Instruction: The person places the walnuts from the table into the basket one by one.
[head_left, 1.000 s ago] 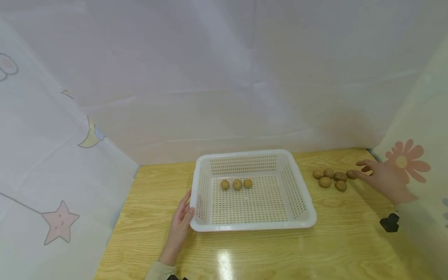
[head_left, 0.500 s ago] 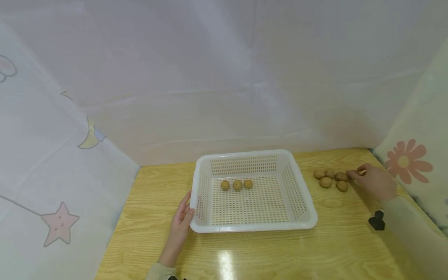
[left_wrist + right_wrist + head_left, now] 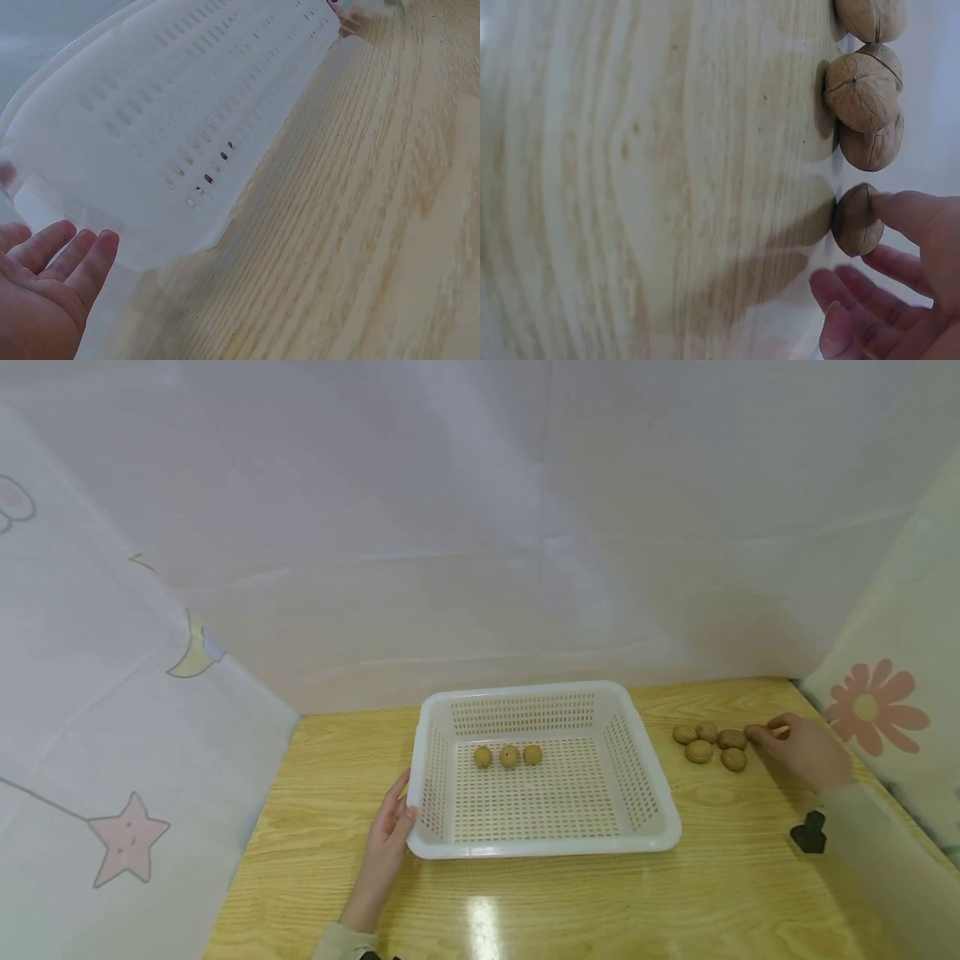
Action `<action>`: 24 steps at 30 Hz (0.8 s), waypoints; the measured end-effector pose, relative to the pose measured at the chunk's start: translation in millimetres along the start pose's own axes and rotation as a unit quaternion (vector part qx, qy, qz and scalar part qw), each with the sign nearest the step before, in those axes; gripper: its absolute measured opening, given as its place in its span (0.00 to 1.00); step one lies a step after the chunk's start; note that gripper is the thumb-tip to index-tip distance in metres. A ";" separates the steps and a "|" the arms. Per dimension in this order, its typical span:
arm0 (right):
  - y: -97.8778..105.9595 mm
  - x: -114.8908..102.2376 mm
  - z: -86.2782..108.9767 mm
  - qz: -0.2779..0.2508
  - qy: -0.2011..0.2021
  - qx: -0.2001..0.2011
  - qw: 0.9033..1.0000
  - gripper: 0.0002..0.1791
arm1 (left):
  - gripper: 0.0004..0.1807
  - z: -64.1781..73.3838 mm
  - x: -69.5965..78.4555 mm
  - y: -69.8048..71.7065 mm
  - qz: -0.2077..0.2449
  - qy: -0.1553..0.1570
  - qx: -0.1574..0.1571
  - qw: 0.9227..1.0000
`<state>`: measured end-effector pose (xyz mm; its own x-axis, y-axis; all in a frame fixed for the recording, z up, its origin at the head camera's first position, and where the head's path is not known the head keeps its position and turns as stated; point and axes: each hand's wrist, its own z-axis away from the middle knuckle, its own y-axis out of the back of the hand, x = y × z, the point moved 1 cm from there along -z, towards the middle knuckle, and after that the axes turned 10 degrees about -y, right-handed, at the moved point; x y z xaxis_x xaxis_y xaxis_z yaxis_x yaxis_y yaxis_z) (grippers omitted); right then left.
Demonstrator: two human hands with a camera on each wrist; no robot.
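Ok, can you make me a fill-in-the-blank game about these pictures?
The basket holds ____ nuts.
The left hand touches a basket coloured ____.
The right hand pinches one ____.
The star on the left is coloured ____.

Missing words: three; white; nut; pink.

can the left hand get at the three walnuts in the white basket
Probably yes. The left hand touches the left side of the white basket, and nothing covers the three walnuts on its floor. That side stands between, so the hand would likely have to go over it.
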<state>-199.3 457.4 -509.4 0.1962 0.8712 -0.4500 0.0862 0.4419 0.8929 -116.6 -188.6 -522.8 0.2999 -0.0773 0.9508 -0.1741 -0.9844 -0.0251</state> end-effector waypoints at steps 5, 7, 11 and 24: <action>0.6 2.4 -1.8 0.000 -0.008 -0.002 1.000 0.42 | 0.32 0.0 -0.9 0.5 -0.003 -0.009 -0.003 1.000; 1.1 1.7 -3.9 0.006 -0.010 -0.003 1.000 0.42 | 0.32 -0.5 -1.7 0.6 -0.002 -0.011 -0.002 1.000; 0.7 0.8 -7.7 0.020 -0.021 -0.004 1.000 0.42 | 0.32 -1.0 -2.8 0.9 -0.004 -0.015 -0.003 1.000; -0.6 3.6 -3.4 0.009 -0.027 -0.013 1.000 0.34 | 0.32 -1.3 -1.8 -0.4 0.006 -0.001 0.006 1.000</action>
<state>-202.0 461.0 -511.5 0.2493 0.8668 -0.4319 0.0574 0.4320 0.9000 -118.2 -187.9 -524.1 0.2995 -0.0899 0.9498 -0.1662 -0.9852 -0.0408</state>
